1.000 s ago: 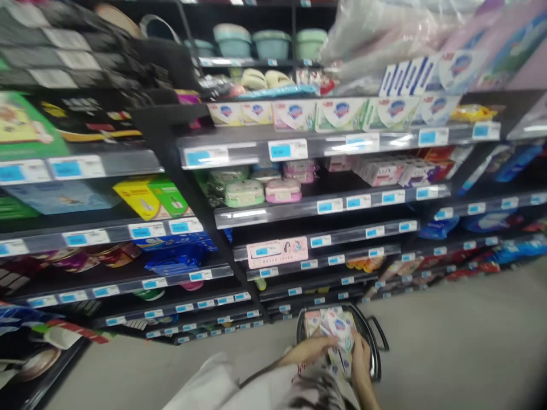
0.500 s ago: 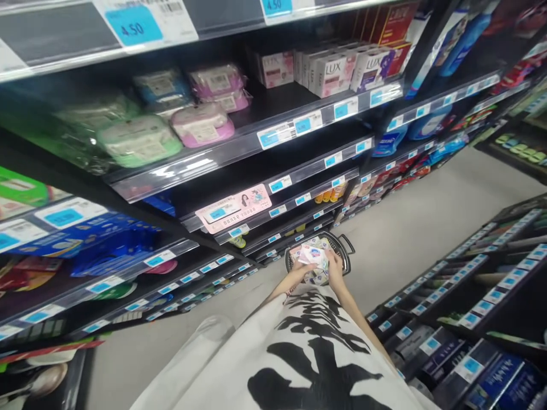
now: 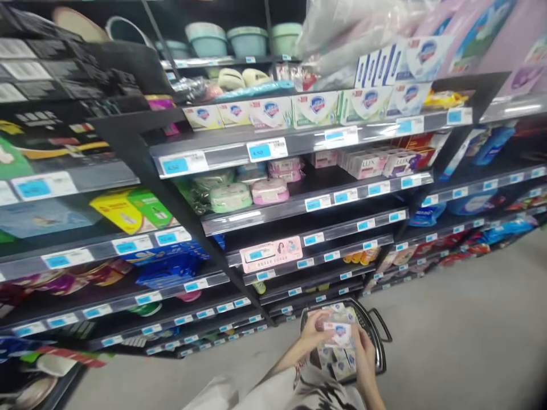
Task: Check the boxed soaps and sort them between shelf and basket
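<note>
Low in the view, a white and pink soap box (image 3: 339,335) with a blue and red emblem is held between my two hands. My left hand (image 3: 313,334) is closed on its left end, and my right hand (image 3: 363,348) grips the right end. Beneath them is a black shopping basket (image 3: 380,354) with several more soap boxes (image 3: 342,365) inside. My hands cover part of this pile.
Ahead, an upper shelf holds a row of soap boxes (image 3: 315,110). Below it are LUX soap boxes (image 3: 371,165) and green and pink packs (image 3: 270,191). Price tags (image 3: 267,150) line the shelf edges. Grey floor (image 3: 461,319) extends to the right of the basket.
The view has tilted up, bringing the upper shelf of soap boxes into sight. My hands and the basket appear lower, and the soap box is now held level between both hands.
</note>
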`<state>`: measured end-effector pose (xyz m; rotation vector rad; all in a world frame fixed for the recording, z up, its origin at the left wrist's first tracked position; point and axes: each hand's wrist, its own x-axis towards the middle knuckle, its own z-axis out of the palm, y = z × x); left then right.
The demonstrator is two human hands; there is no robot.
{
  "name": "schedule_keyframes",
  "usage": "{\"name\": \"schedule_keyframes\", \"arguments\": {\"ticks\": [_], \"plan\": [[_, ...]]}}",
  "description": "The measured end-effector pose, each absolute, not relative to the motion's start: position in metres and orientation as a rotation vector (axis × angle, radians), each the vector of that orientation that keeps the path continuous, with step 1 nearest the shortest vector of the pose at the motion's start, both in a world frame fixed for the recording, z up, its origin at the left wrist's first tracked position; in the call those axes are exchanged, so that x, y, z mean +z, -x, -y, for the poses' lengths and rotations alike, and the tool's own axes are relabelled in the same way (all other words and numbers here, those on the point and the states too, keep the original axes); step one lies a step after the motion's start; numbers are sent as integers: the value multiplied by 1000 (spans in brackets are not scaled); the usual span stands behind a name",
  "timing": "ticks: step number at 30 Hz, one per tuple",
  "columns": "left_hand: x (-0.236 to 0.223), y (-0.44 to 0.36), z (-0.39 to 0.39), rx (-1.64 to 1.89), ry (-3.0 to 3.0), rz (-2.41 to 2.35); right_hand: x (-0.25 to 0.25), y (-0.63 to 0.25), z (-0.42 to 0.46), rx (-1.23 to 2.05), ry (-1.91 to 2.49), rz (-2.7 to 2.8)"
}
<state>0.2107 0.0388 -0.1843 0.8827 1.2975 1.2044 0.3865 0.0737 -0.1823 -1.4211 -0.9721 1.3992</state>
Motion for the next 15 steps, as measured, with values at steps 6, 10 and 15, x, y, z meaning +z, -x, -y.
{"name": "schedule_keyframes", "arguments": {"ticks": [6,10,15], "plan": [[-131,-178,-43,759,-1552,-1471,-173,-378,-75,1321,1413,1113],[-55,-156,-50,673,-1885,-1553,-168,-372,-78,1411,1338,1062],[76,-103,-63,1135,-2260,-1656,-167,-375,-83,1513,1373,1067]]}}
